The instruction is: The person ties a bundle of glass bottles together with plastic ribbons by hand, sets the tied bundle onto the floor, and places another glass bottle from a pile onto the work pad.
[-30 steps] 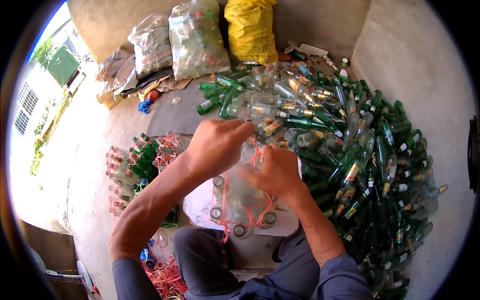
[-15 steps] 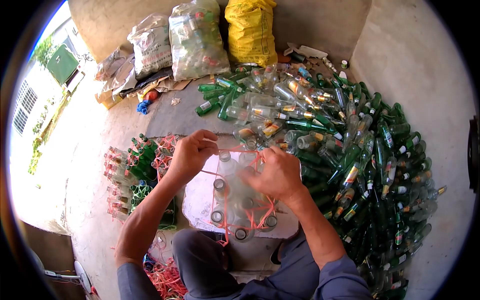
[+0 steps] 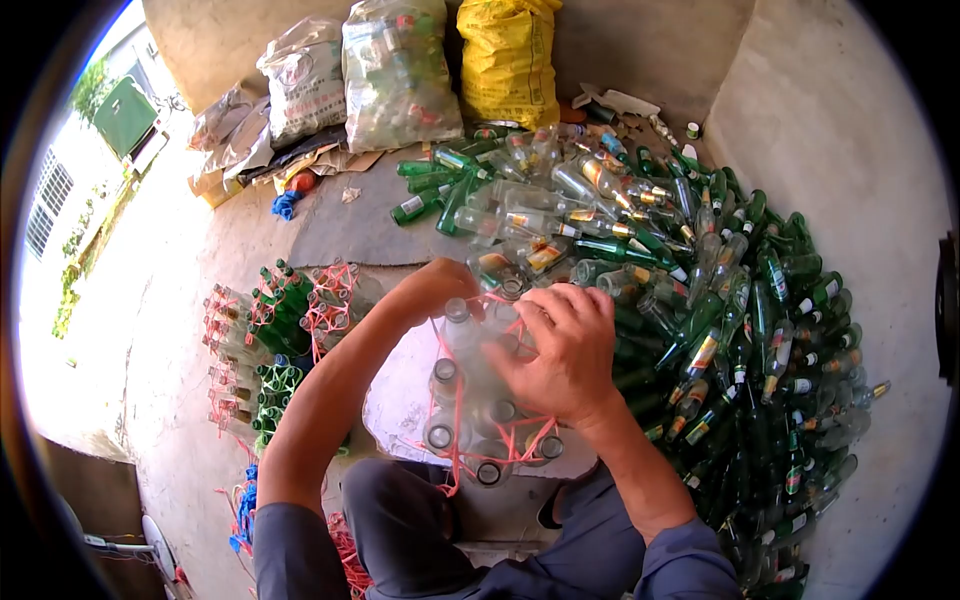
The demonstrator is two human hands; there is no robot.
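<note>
Fingers [image 3: 568,298] at bottle bundle [image 3: 478,388], far end; contact unclear.

My sleeves [image 3: 295,545] dark blue-grey. String [image 3: 459,400] pinkish red. Tied bottles [image 3: 484,385] clear. Heap [image 3: 705,330] green and clear. Sack [image 3: 508,65] yellow.

The hands [image 3: 562,348] have drawn closer together at the bottles [image 3: 445,390] within half a second.

Wht slab [image 3: 398,400] holds upright clear btls [image 3: 445,392] w/ pink string [image 3: 458,410].
</note>
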